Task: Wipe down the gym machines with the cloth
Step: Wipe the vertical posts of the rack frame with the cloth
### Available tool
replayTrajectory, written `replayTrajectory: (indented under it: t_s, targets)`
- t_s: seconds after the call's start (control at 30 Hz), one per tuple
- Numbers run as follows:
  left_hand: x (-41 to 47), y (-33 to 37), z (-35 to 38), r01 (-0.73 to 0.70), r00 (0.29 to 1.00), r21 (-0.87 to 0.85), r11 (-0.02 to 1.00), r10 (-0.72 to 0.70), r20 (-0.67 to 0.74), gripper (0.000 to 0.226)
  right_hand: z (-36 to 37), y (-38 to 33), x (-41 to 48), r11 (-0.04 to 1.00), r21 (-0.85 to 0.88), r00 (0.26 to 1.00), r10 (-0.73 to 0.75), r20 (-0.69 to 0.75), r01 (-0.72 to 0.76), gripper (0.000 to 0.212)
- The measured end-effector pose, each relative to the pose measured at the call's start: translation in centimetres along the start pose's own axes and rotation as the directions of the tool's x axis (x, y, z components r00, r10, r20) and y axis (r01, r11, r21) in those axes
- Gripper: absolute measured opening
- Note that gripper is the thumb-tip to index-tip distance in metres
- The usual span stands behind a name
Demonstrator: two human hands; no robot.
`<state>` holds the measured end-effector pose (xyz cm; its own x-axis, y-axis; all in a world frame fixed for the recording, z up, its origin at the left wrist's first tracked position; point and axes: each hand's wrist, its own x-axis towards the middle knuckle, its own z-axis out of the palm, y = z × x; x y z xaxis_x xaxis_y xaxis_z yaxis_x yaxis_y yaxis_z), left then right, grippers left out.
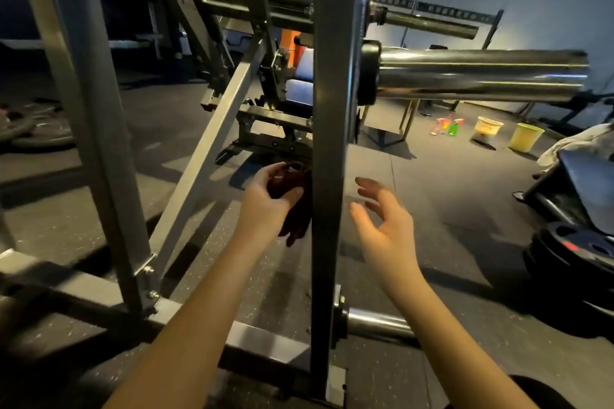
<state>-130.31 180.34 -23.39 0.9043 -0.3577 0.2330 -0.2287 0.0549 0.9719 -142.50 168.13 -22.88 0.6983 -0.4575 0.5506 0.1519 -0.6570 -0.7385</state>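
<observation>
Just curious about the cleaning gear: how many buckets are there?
2: a cream bucket right of the spray bottles, a yellow bucket right of it. The machine frame may hide more.

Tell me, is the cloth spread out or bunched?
Bunched. The left hand grips the cloth in a wad beside the post; one end hangs down.

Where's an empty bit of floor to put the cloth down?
Bare floor lies right of the upright post, between it and the stacked plates, short of the buckets. Left of the post, frame bars crowd around the left hand gripping the cloth.
</observation>
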Motion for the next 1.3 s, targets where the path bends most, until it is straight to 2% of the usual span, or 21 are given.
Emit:
replayTrajectory:
  t_s: [0.07,0.13,0.23,0.37,0.47,0.57,0.6,0.67,0.73,0.8,0.93,1.1,1.2,1.3]
  targets:
    - [0.4,0.3,0.6,0.0,1.0,-0.149,0.989,-0.004,-0.023,0.032,1.1,-0.3,-0.4,0.999,-0.019,0.999,-0.034,-0.007,0.034,0.029]
    - [1.2,0.4,0.7,0.018,0.999,-0.294,0.956,-0.026,-0.023,0.028,2.6,-0.3,-0.8,0.983,-0.128,0.983,-0.145,-0.113,0.13,0.03]
    - [2.4,1.9,0.6,0.052,0.998,-0.422,0.905,-0.059,-0.004,0.019,3.4,-0.7,-0.3,0.883,-0.324,0.87,-0.426,-0.25,0.339,0.037]
    - [3.9,3.6,0.6,0.122,0.992,-0.498,0.859,-0.126,0.026,0.009,1.8,-3.1,3.3,0.674,-0.547,0.705,-0.681,-0.199,0.496,0.037]
    - [3.9,3.4,0.8,0.174,0.982,-0.513,0.841,-0.187,0.026,0.008,0.9,-4.8,6.1,0.59,-0.627,0.657,-0.736,-0.16,0.508,0.033]
    - [4.4,3.7,0.0,0.186,0.977,-0.594,0.782,-0.21,0.03,0.047,1.1,-6.2,7.7,0.526,-0.688,0.658,-0.747,-0.093,0.5,0.037]
    - [4.9,4.0,-0.2,0.171,0.979,-0.622,0.764,-0.2,0.023,0.052,1.2,-6.6,8.1,0.507,-0.707,0.661,-0.747,-0.074,0.494,0.039]
    - [6.1,4.9,-0.1,0.109,0.992,-0.643,0.758,-0.126,0.02,0.042,1.4,-7.0,8.6,0.47,-0.744,0.672,-0.74,-0.038,0.475,0.044]
    - [6.8,6.8,0.6,0.032,0.997,-0.601,0.799,0.017,0.075,0.029,1.2,-6.9,8.5,0.422,-0.787,0.687,-0.726,0.003,0.45,0.048]
    - [7.3,7.8,1.2,0.002,0.986,-0.605,0.796,0.1,0.135,0.023,1.0,-6.7,8.3,0.38,-0.828,0.709,-0.705,0.029,0.412,0.049]
    - [6.8,7.6,1.3,0.027,0.971,-0.63,0.776,0.13,0.201,0.023,1.4,-6.9,7.8,0.369,-0.872,0.756,-0.654,0.002,0.321,0.05]
    - [5.1,6.9,0.6,0.044,0.897,-0.653,0.756,0.258,0.359,0.021,2.2,-8.2,7.0,0.375,-0.902,0.821,-0.569,-0.04,0.216,0.053]
    - [5.4,7.0,-0.5,0.025,0.859,-0.67,0.742,0.327,0.394,0.023,2.6,-9.2,6.5,0.375,-0.914,0.866,-0.497,-0.057,0.156,0.057]
    - [5.6,8.4,-1.5,0.04,0.873,-0.676,0.736,0.304,0.382,0.031,2.2,-10.8,6.0,0.328,-0.935,0.887,-0.46,-0.033,0.135,0.057]
